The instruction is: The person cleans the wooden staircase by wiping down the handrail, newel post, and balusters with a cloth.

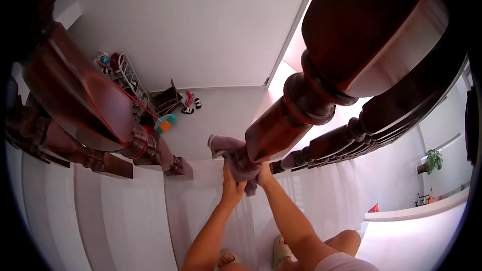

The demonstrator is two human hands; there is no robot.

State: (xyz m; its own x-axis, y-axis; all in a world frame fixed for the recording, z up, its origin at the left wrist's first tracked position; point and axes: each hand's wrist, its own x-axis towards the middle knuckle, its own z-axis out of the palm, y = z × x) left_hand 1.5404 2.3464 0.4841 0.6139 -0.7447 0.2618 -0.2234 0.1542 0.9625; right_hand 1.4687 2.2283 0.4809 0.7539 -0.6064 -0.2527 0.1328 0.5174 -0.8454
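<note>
A greyish-purple cloth point(243, 173) is wrapped around the lower part of a dark, glossy wooden baluster point(278, 130). My left hand point(233, 186) grips the cloth from the left side, its fingers partly covered by the fabric. On the other side, my right hand point(263, 175) is closed round the cloth against the wood; its fingertips are hidden behind the post. One end of the cloth sticks out to the upper left, and another hangs below between my hands.
Stair steps point(130, 211) lie at the left beside more balusters point(80, 85). A railing row point(331, 143) runs to the right. Beyond the rail, a lower floor holds a shoe rack point(129, 75), a broom point(164, 123) and sandals point(188, 110). A potted plant point(433, 161) stands far right.
</note>
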